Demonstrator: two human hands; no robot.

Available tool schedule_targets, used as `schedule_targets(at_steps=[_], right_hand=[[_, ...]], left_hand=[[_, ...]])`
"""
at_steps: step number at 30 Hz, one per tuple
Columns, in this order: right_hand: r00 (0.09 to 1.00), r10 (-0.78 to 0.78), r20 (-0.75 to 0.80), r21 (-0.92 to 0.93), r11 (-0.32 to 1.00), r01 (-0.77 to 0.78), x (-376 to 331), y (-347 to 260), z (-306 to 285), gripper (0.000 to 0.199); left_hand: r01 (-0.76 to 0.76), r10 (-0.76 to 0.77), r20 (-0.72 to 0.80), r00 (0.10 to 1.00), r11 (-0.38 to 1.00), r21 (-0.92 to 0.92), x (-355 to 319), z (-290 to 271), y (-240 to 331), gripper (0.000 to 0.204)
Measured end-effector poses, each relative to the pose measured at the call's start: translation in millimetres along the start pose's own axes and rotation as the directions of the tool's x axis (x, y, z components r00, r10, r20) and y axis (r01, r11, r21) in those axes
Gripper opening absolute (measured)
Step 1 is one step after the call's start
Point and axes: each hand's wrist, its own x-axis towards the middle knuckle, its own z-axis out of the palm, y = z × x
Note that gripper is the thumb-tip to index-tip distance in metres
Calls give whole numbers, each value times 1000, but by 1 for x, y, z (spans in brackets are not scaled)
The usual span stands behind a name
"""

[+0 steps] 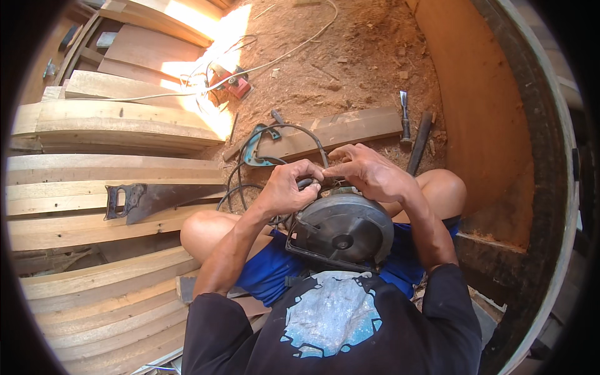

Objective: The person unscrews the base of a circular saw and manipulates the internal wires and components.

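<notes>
While left hand [287, 189] pinches black piece [305, 183] | right hand [372, 173]: grip unclear | circular saw [334, 224]: dull-grey

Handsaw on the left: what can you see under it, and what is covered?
The handsaw lies on pale wooden boards, visible around it. The wood directly beneath it is covered and cannot be seen.

Circular saw [340, 231] shows scuffed, matt metal; handsaw blade [167, 199], dull metal. Planks [125, 116] are smooth, bare wood; shorts [267, 267], matt cloth.
</notes>
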Motion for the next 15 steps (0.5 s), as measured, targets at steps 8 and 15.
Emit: schedule_targets(at_steps=[8,15], right_hand=[[993,49,107,20,998,-52,-8,2,-8,34],[998,48,42,116,992,-53,-21,-6,-11,19]], left_hand=[[-7,6,-36,999,1000,-15,3,4,2,19],[21,-20,16,1000,1000,-20,0,3,4,17]])
